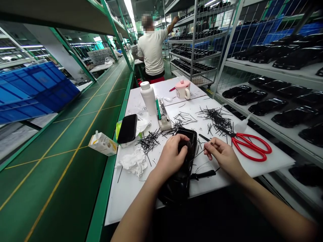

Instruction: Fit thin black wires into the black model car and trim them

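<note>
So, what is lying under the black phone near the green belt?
The black phone leans on a yellow-green packet and some clear plastic wrap, on the white table. What the packet holds cannot be seen; the phone covers most of it.

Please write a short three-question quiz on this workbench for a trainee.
1. True or false: the left hand rests on the black toy car body.
2. What does the right hand pinch? A) thin black strip B) a pen
3. What colour are the scissors' handles?

Key: 1 true; 2 A, the thin black strip; 3 red.
</note>
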A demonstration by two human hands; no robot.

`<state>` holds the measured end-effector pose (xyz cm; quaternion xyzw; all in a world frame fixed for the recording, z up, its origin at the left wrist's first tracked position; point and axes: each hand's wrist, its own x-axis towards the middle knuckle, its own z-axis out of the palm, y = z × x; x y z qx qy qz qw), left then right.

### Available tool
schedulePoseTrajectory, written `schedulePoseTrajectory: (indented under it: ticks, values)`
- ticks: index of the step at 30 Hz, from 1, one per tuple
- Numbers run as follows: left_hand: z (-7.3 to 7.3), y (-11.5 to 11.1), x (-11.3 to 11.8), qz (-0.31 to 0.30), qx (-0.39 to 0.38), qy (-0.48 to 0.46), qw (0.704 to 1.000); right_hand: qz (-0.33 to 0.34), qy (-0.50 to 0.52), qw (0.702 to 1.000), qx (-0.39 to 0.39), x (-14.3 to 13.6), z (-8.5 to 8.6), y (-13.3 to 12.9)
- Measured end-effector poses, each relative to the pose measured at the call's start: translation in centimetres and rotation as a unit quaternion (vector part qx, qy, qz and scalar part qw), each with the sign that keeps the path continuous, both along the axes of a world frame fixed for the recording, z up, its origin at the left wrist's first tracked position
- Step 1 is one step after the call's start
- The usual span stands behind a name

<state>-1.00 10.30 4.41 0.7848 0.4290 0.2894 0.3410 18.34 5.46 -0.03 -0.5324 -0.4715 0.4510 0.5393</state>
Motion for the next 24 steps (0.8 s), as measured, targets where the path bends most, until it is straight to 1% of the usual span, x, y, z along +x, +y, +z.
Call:
schedulePoseTrajectory:
  ticks: [8, 10, 12, 13, 15, 17, 18, 20, 21, 22, 24]
  values:
    - [0.0, 0.0, 0.0, -0.007, -0.001, 0.005, 1.0, 0.002, -0.011, 1.0, 0.007, 0.0, 0.0, -0.3]
    - [0.0, 0.0, 0.0, -0.007, 0.0, 0.006, 1.0, 0.009, -0.018, 1.0, 0.012, 0.3, 0.4, -0.3]
    - [0.0, -0.1, -0.1, -0.009, 0.004, 0.007, 1.0, 0.007, -0.026, 0.999, 0.031, 0.9, 1.5, -0.1]
    - [0.1, -0.2, -0.1, -0.013, 0.007, 0.008, 1.0, -0.003, -0.029, 0.998, 0.053, 1.3, 2.3, 0.1]
    - [0.6, -0.4, -0.3, -0.028, 0.015, 0.009, 0.999, -0.035, -0.03, 0.991, 0.124, 1.9, 4.3, 0.9]
    - [1.2, -0.8, -0.5, -0.051, 0.026, 0.013, 0.998, -0.063, -0.04, 0.974, 0.212, 1.8, 6.6, 2.4]
    - [1.5, -1.0, -0.6, -0.068, 0.031, 0.016, 0.997, -0.061, -0.061, 0.964, 0.251, 1.5, 7.7, 3.4]
    - [2.0, -1.4, -0.8, -0.114, 0.038, 0.026, 0.992, -0.025, -0.133, 0.945, 0.298, 0.2, 9.2, 6.1]
    - [2.1, -1.5, -0.8, -0.142, 0.039, 0.035, 0.988, 0.01, -0.181, 0.937, 0.3, -0.7, 9.5, 7.6]
    - [2.1, -1.7, -0.8, -0.167, 0.04, 0.048, 0.984, 0.036, -0.205, 0.934, 0.292, -1.7, 9.7, 9.3]
    - [1.9, -2.0, -0.8, -0.196, 0.048, 0.083, 0.976, 0.061, -0.233, 0.93, 0.278, -3.7, 9.2, 12.5]
